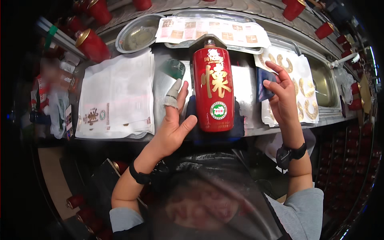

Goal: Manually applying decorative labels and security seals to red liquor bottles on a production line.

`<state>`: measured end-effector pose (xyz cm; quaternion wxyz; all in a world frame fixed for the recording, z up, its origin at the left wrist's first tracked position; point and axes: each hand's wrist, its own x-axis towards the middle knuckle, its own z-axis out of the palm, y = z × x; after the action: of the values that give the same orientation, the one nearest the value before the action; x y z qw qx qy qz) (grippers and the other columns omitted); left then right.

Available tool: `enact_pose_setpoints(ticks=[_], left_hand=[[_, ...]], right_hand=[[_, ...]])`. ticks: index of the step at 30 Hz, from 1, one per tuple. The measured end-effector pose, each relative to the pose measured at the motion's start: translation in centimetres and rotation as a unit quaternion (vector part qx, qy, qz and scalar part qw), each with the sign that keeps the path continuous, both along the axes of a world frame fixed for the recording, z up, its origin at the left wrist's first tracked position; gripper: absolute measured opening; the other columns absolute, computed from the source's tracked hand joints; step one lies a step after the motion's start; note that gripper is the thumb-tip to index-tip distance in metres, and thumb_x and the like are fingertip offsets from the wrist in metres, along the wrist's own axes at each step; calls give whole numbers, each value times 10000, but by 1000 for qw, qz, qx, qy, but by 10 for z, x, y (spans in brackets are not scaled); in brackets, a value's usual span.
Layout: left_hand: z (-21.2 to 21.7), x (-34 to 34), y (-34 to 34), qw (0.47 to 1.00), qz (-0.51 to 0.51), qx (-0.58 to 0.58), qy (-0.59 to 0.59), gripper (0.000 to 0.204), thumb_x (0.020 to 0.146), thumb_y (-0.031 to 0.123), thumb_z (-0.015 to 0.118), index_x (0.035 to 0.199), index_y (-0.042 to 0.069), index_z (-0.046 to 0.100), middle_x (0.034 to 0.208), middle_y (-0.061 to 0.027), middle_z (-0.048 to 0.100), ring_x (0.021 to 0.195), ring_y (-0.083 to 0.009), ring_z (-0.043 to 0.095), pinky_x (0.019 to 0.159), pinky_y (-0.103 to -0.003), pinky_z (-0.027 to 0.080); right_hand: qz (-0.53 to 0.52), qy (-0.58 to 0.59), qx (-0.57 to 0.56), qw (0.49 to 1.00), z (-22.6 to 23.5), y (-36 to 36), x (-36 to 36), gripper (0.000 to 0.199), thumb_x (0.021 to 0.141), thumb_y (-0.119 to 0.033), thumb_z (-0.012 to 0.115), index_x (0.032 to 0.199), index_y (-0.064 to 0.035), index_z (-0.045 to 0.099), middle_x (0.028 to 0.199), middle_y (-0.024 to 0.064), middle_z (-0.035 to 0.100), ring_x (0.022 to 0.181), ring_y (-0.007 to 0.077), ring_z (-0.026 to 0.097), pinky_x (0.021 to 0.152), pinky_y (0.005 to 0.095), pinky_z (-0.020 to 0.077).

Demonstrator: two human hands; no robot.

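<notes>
A red bottle (213, 110) with gold characters and a green-and-white round emblem lies on its back in the middle, its neck toward the far side in a grey holder (192, 45). A dark cloth (239, 120) is under its near end. My left hand (175, 120) is beside the bottle's left side, fingers apart, with wrapping round one finger; it holds nothing. Just beyond its fingertips lies a green translucent flat piece (175, 69). To the right of the bottle, my right hand (283, 90) pinches a dark blue flat piece (265, 82) between thumb and fingers.
White printed sheets (116, 90) are stacked at left, and a sheet with gold shapes (306, 90) lies at right. A metal bowl (138, 34) and a tray with transfer sheets (212, 30) stand behind. A sink (326, 86) with a white tap is at far right. Red bottles (93, 45) stand around.
</notes>
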<state>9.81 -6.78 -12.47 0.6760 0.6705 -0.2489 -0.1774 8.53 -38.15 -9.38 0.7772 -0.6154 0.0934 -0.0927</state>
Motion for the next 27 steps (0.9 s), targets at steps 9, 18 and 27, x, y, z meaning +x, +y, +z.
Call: enact_pose_setpoints(ticks=[9,18,27], left_hand=[[-7,-8,-10,999,23,35,-30,933,1008,280,604,1569,-20,-78,1662,-254,5,1554,-318,18,1236,-412,75],[-12,-12,-14,998,30,29,-40,939,992,303,633,1571,-8,-38,1645,-281,27,1551,-345,30,1232,-420,90],[-12,-13,-13,996,37,59,-59,916,1004,311,600,1576,-10,-40,1663,-227,57,1553,-299,65,1237,-407,79]], right_hand=[[210,105,-113,965,-6,42,-32,323,918,-197,742,1135,-49,553,630,-87,514,600,-4,413,611,191,300],[215,91,-112,966,-22,45,-35,406,882,-200,788,1155,-45,530,618,-75,487,584,-1,418,587,198,309],[218,86,-140,962,-22,45,-36,417,878,-193,779,1175,-36,533,631,-68,496,606,11,435,611,198,324]])
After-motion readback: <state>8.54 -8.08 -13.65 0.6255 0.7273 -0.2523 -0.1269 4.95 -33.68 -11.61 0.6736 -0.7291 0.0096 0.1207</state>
